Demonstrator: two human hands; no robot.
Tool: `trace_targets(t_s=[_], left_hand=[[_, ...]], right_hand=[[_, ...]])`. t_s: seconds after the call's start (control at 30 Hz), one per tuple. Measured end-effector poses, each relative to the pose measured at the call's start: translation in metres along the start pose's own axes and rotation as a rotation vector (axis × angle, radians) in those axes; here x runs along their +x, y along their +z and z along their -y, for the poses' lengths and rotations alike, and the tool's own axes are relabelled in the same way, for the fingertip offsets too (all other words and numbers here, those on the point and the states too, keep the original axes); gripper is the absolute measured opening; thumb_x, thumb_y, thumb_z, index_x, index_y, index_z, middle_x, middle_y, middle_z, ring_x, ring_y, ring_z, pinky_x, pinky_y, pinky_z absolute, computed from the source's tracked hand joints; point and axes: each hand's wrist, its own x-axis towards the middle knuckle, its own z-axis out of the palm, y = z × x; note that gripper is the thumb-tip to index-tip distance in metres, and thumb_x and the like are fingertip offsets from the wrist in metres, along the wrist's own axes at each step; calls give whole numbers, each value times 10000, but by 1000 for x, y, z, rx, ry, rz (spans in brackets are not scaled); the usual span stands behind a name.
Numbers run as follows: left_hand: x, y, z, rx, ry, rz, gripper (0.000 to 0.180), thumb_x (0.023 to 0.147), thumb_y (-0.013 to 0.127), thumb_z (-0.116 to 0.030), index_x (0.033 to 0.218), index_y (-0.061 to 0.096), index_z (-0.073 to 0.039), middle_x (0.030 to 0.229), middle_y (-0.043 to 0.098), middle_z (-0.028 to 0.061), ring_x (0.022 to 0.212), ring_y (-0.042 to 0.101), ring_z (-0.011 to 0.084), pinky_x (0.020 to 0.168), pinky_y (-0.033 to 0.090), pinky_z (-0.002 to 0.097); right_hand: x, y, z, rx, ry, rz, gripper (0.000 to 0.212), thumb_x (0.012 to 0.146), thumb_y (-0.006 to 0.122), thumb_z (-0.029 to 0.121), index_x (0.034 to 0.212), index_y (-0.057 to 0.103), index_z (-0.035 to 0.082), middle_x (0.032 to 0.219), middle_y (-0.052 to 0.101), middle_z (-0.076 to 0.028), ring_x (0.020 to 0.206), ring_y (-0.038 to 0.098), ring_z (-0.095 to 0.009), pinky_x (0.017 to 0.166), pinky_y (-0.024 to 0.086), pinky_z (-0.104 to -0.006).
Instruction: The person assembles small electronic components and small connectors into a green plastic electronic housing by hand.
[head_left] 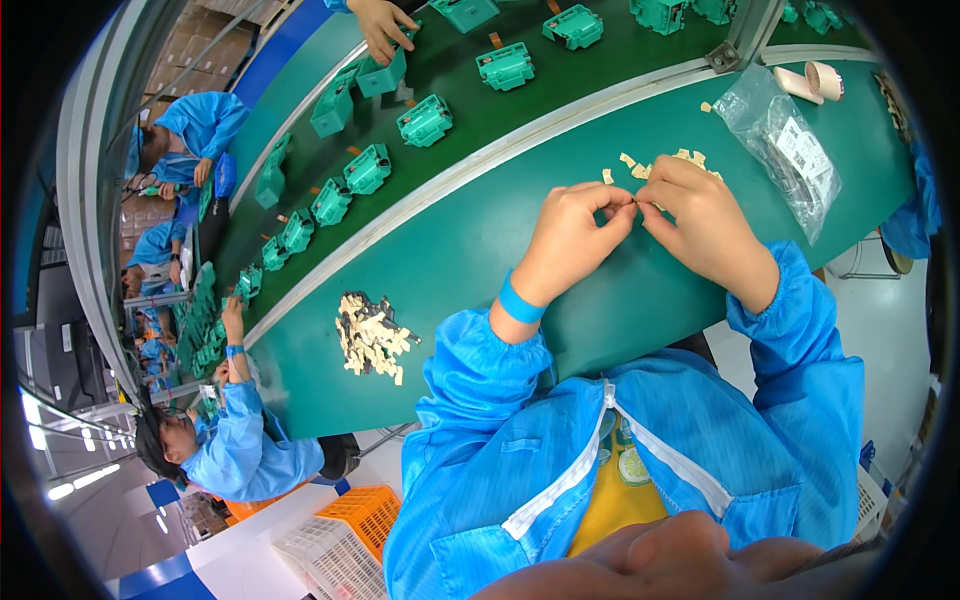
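Note:
Over the green tabletop my left hand (576,238) and my right hand (702,222) meet, thumb and forefinger of each pinched together. A tiny dark piece seems to sit between the fingertips, too small to name. A blue band circles my left wrist. Just beyond my hands lie scattered small cream-coloured pieces (628,160), partly hidden behind my right hand. To the left on the table is a heap of cream and black small pieces (372,336).
A clear plastic bag (780,140) with a white label lies at the right, beside cream tape rolls (822,82). Beyond a metal rail (490,150), green plastic housings (425,120) stand in rows on a green belt. Co-workers in blue sit at the left; another person's hand (380,28) touches a housing.

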Motion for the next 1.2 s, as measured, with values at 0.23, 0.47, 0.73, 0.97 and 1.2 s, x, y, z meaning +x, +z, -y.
trace_targets(t_s=[0.23, 0.47, 0.73, 0.97, 1.2], left_hand=[[5, 4, 0, 42, 32, 7, 149, 888, 736, -114, 964, 759, 13, 863, 750, 133, 789, 717, 232, 713, 544, 345], [16, 12, 9, -14, 34, -24, 196, 899, 725, -122, 1053, 751, -4, 909, 755, 119, 812, 718, 232, 736, 550, 354], [26, 31, 16, 380, 260, -63, 391, 903, 678, -84, 1291, 681, -128, 865, 729, 41, 792, 673, 234, 798, 481, 386], [23, 32, 18, 478, 346, -97, 364, 885, 677, -74, 1247, 690, -106, 874, 711, 62, 800, 654, 255, 760, 453, 405], [13, 20, 21, 514, 361, -205, 376, 883, 686, -64, 1258, 651, -71, 855, 696, 61, 791, 644, 250, 759, 450, 399]], right_hand=[[6, -4, -13, 20, -6, 76, 55, 773, 685, 29, 801, 646, 3, 859, 583, -126, 820, 618, -327, 722, 510, -435], [3, -19, -51, 24, 177, -205, 56, 805, 688, 40, 830, 660, -2, 853, 578, -137, 782, 613, -341, 696, 502, -425], [-11, -10, -79, 40, 319, -59, 63, 825, 705, 16, 872, 688, -23, 861, 597, -131, 773, 631, -319, 708, 522, -401], [0, -14, -68, 308, 274, 7, 127, 877, 686, -28, 1003, 690, -14, 879, 645, -100, 762, 643, -209, 695, 527, -319], [-3, -11, -78, -149, 130, -221, 76, 923, 707, 50, 943, 666, -11, 831, 634, -86, 714, 619, -184, 645, 502, -315]])
